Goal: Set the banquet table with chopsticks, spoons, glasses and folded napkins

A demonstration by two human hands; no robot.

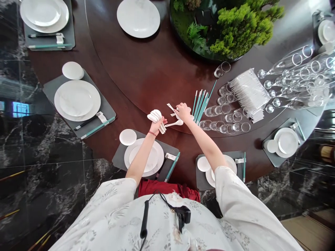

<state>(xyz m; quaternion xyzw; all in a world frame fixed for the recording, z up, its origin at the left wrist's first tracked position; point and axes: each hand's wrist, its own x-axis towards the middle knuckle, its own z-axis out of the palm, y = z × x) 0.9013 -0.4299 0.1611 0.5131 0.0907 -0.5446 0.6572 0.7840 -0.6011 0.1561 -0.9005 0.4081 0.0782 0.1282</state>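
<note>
Several white soup spoons [156, 115] are stacked in my left hand [156, 126], whose fingers close around their handles. My right hand [184, 112] reaches over more white spoons lying loose on the brown round table [141, 80]. Its fingers are bent down at a spoon handle [172, 114]; whether they grip it is hard to make out. One loose spoon [178, 122] lies between the two hands, its handle pointing toward my left hand. Just right of my right hand is a bundle of teal-and-white paper-wrapped sticks [201, 106].
Short glasses [217, 111], a plastic-wrapped white pack [248, 92] and stemmed glasses [300, 76] crowd the right. A planted centrepiece [230, 31] stands at the back, near an oval white plate [138, 18]. Place settings with plates [77, 100] on grey mats [108, 111] line the edge.
</note>
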